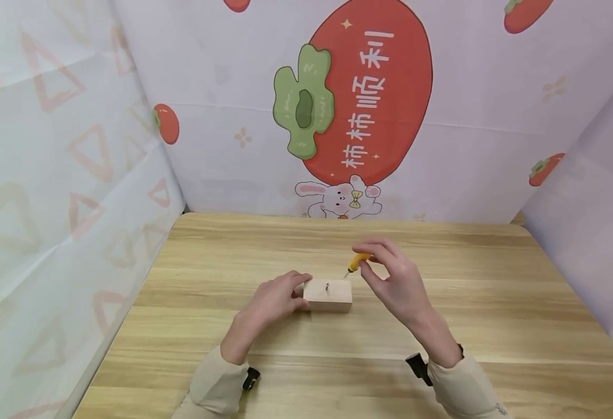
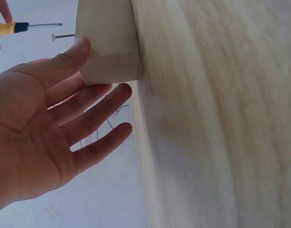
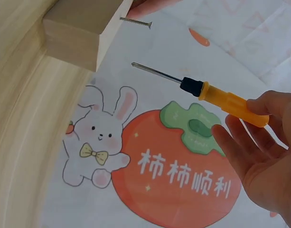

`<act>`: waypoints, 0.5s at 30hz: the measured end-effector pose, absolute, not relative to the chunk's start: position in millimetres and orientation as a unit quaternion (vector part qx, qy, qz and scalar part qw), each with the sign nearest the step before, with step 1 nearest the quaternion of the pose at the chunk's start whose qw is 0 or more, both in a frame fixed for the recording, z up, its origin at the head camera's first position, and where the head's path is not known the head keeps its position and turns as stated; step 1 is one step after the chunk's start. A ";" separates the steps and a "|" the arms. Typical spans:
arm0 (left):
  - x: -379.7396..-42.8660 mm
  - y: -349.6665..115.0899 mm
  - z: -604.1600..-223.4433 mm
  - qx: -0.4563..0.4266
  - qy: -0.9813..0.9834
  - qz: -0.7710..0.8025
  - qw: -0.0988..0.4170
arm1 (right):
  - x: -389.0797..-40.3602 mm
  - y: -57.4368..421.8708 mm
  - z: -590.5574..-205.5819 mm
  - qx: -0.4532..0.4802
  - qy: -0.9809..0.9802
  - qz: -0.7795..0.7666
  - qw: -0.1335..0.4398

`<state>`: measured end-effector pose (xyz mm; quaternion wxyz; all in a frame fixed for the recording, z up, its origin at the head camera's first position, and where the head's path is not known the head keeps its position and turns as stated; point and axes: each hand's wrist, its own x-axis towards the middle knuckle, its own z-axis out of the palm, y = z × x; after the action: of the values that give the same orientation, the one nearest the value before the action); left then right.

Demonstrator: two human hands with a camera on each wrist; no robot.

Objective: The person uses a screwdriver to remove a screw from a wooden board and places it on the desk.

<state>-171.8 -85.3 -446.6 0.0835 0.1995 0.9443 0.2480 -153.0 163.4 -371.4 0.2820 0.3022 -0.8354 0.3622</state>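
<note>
A pale wooden block [image 1: 328, 295] lies on the table, and a screw [image 3: 137, 22] stands upright out of its top face. My left hand [image 1: 276, 297] grips the block's left end between thumb and fingers; in the left wrist view the other fingers [image 2: 100, 116] spread loosely beside it. My right hand [image 1: 395, 280] pinches the yellow handle of a screwdriver [image 3: 226, 100] by its end. The screwdriver's bare tip points down towards the block, apart from the screw and a little to its right.
The wood-grain table [image 1: 223, 250] spreads around the block. Behind it hangs a white backdrop [image 1: 223, 157] with a large red persimmon and a rabbit print. Another printed cloth [image 1: 76, 163] hangs along the left side. Dark wrist straps [image 1: 418, 369] show at both cuffs.
</note>
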 end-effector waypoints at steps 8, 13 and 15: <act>-171.8 -89.4 -443.0 0.215 0.947 0.224 0.082 | -152.8 182.1 -381.7 0.296 -0.848 0.323 0.297; -172.7 -90.9 -439.6 0.232 0.941 0.234 0.081 | -151.3 192.5 -391.8 0.278 -0.864 0.283 0.309; -173.5 -89.2 -437.9 0.242 0.938 0.239 0.067 | -150.0 196.7 -395.9 0.271 -0.870 0.270 0.311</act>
<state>-173.5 -89.2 -437.9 0.0669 0.2417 0.9380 0.2394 -150.0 196.7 -395.9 0.3110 0.2706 -0.8702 0.2698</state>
